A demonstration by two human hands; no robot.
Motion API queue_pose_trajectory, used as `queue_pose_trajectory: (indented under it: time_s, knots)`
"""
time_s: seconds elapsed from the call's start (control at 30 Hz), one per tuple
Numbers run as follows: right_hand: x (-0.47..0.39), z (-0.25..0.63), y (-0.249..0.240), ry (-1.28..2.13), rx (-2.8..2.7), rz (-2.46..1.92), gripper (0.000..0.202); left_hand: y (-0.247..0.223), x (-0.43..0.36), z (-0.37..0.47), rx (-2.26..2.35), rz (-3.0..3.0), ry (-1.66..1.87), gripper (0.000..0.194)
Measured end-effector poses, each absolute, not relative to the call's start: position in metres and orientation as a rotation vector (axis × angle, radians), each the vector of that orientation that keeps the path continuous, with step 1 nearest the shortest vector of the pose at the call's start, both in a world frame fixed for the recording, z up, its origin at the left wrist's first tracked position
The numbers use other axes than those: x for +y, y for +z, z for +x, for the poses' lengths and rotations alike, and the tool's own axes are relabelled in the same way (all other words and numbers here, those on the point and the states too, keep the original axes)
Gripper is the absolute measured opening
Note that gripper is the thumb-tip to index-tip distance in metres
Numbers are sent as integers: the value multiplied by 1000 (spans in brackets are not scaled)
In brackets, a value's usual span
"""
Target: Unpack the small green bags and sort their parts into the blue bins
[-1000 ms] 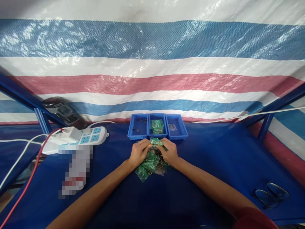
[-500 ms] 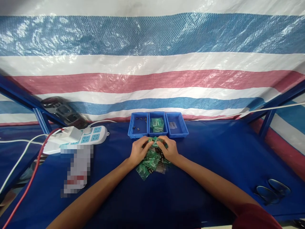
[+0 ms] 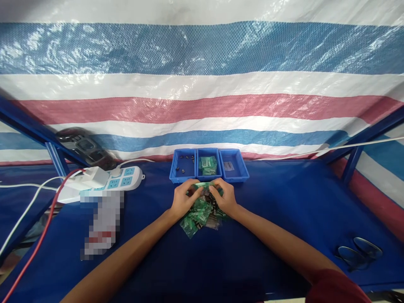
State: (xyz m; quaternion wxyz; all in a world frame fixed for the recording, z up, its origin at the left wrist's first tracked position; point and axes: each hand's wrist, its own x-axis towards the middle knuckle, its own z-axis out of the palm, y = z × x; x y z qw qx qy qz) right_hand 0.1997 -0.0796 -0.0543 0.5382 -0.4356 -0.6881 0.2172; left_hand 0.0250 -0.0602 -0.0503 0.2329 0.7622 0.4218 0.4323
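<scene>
A small green plastic packet [image 3: 204, 185] is stretched between my two hands, above a pile. My left hand [image 3: 184, 197] pinches its left side between thumb and fingers. On the other side my right hand [image 3: 224, 197] grips it the same way. Beneath them lies a heap of green packets [image 3: 197, 214] with pale strips inside, mixed with small dark parts and a clear bag [image 3: 213, 222] of brownish pieces. My hands cover the upper part of the heap.
Three joined blue bins stand just beyond my hands: the left bin [image 3: 183, 179] holds several small dark parts, the middle bin [image 3: 207, 179] green packets, the right bin [image 3: 240, 171] clear pieces. A power strip [image 3: 135, 179] with cables lies left; glasses [image 3: 356, 254] rest at the right.
The packet between my hands has been pulled flatter and tilted slightly. Both hands stay in nearly the same spot over the heap.
</scene>
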Motion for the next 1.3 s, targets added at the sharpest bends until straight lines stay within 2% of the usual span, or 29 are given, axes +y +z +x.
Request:
queue_pose_trajectory:
  time_s: [0.37, 0.7, 0.8, 1.3]
  knots:
    - [-80, 198, -52, 427, -1637, -995, 19, -46, -63, 24, 1130, 2181, 1222, 24]
    - [-80, 198, -56, 465, -1717, -893, 18, -42, -65, 25, 1069, 2311, 1246, 12]
    - [-79, 198, -56, 487, -1612, -995, 19, -43, -66, 26, 1016, 2345, 1269, 9]
    - [-80, 198, -53, 412, -1675, -934, 16, -42, -65, 26, 1064, 2314, 1288, 10]
